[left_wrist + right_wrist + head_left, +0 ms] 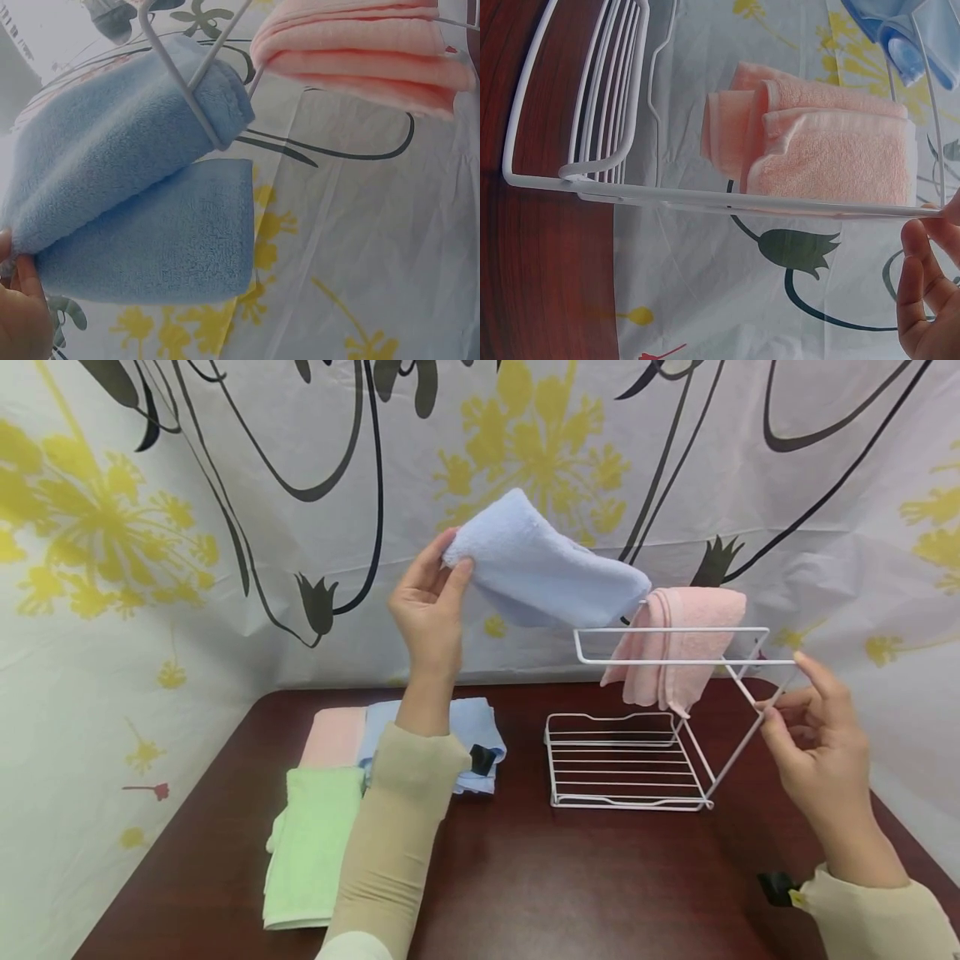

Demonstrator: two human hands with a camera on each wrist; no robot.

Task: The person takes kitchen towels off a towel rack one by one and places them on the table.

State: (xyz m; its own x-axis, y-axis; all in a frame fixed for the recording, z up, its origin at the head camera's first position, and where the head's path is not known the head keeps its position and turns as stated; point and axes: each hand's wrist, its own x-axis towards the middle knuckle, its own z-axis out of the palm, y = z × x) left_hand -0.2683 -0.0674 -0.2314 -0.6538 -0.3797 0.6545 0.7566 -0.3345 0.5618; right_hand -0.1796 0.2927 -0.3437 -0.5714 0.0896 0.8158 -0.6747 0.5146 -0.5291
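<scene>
My left hand pinches one end of a light blue towel between thumb and fingers. The towel is in the air, its other end by the top rail of a white wire rack. In the left wrist view, the blue towel lies behind the rack's rail and sags in folds. A folded pink towel hangs over the back of the rack's upper part. My right hand grips the rack's right side post near its top corner, the index finger on the corner.
At the left of the dark red table lie a folded green towel, a pink one and blue ones, partly behind my left forearm. The rack's slatted lower shelf is on the table. A patterned cloth hangs behind.
</scene>
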